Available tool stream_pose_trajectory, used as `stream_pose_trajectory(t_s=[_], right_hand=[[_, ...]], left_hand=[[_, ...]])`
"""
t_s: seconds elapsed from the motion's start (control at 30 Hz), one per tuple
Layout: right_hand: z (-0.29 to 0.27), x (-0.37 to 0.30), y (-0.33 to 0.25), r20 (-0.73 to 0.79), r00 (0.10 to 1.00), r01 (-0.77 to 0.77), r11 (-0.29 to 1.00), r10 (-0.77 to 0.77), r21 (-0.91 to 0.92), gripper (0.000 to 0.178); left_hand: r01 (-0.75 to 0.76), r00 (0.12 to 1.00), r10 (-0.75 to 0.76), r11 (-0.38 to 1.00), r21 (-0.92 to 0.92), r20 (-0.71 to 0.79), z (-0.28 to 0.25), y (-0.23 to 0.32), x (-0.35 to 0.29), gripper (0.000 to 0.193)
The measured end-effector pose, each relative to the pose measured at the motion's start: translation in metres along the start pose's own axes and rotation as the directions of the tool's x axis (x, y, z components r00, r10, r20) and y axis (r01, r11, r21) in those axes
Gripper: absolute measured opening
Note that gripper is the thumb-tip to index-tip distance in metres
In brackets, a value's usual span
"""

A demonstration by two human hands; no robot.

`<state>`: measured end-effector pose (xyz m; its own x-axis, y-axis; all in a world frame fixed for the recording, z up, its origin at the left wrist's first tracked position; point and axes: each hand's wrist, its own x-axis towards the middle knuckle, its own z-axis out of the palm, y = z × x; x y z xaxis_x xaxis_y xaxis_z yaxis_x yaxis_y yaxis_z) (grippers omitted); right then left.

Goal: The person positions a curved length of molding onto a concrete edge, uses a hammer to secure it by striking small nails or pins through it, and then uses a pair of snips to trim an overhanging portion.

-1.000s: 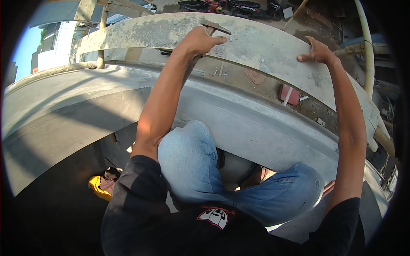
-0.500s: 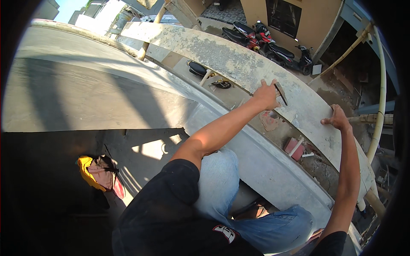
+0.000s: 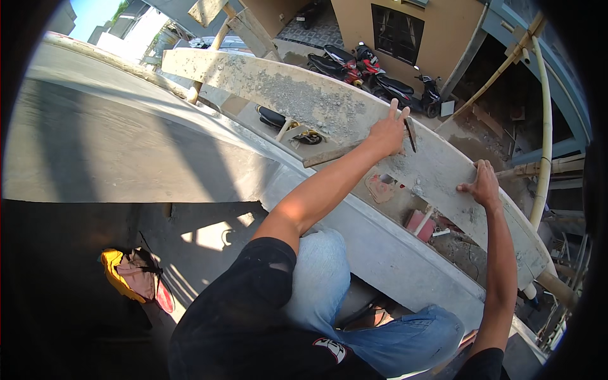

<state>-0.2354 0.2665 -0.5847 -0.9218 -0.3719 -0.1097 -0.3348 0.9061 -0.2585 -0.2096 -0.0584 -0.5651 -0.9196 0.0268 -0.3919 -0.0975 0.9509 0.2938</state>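
My left hand (image 3: 387, 134) is over the middle of a long mortar-spattered plank (image 3: 437, 155), closed on a flat tool with a thin dark edge (image 3: 410, 135). Its thumb side and exact kind are partly hidden by the hand. From beneath my left forearm a wooden strip (image 3: 329, 156) sticks out; whether it joins that tool I cannot tell. Farther right, my right hand (image 3: 484, 185) grips the plank's far edge, thumb on top and fingers over the rim. Grey crumbs of mortar (image 3: 329, 104) lie along the plank's left half.
A smooth concrete ledge (image 3: 380, 247) runs between my knees and the plank. Bamboo poles (image 3: 546, 139) stand at the right. Far below are parked motorbikes (image 3: 373, 76) and a red box (image 3: 419, 223). A yellow and pink bundle (image 3: 133, 275) lies in shadow at lower left.
The view has shifted, so the surroundings sit farther left. My left hand has moved slightly toward the plank's far edge with the tool, uncovering the wooden strip. My right hand stays on the plank.
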Motion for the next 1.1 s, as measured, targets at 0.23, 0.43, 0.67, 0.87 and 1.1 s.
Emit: stream_pose_trajectory(t_s=[0.23,0.43,0.67,0.87,1.1], right_hand=[[-0.009,-0.02,-0.016,-0.093,0.995,-0.047,0.999,0.046,-0.01,0.073],[-0.006,-0.024,-0.019,-0.096,0.993,-0.067,0.998,0.065,-0.02,0.072],[-0.013,-0.025,-0.02,-0.081,0.99,-0.119,0.993,0.118,-0.009,0.072],[-0.007,-0.019,-0.014,-0.146,0.988,-0.054,0.998,0.056,0.017,0.069],[-0.006,-0.019,-0.015,-0.105,0.99,-0.097,0.995,0.094,-0.018,0.07]], left_hand=[[-0.117,0.982,0.121,0.993,0.035,-0.144,0.021,-0.004,0.02,0.092],[-0.135,0.953,0.142,0.99,0.044,-0.267,0.02,-0.003,0.016,0.065],[-0.148,0.957,0.165,0.985,0.087,-0.24,0.006,0.004,0.018,0.065],[-0.145,0.961,0.164,0.984,0.099,-0.224,0.01,-0.003,0.028,0.076],[-0.101,0.978,0.124,0.985,0.137,-0.168,0.005,-0.003,0.028,0.076]])
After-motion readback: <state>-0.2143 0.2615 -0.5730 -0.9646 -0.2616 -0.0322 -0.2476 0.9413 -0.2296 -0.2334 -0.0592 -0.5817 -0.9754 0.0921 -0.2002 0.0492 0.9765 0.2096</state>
